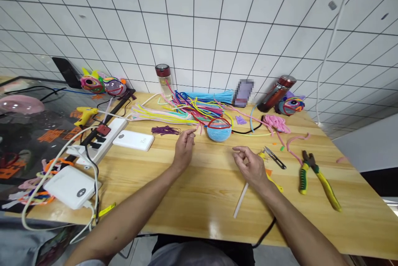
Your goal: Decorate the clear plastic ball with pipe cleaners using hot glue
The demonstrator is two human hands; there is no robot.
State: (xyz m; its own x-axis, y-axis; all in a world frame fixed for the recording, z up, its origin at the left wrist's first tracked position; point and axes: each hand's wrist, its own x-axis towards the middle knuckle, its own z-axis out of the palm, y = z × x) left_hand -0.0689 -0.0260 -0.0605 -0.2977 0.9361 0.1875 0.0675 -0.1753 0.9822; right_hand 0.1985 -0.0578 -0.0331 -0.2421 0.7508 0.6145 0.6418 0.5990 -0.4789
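A small round ball, wrapped in light blue strands below and with a red band over its clear upper part, sits on the wooden table beyond and between my hands. My left hand is raised left of it, fingers loosely bent, with nothing visible in them. On the right, my right hand hovers with thumb and forefinger slightly apart, also without a visible object. Beneath that hand lies a yellow tool resembling a glue gun, largely hidden. A white stick juts out toward me. Thread snips lie just beyond.
Pipe cleaners in many colours are heaped at the back. Pliers and a pink coil lie right. At left are a yellow glue gun, a power strip, white power banks and cables. Bottles stand behind.
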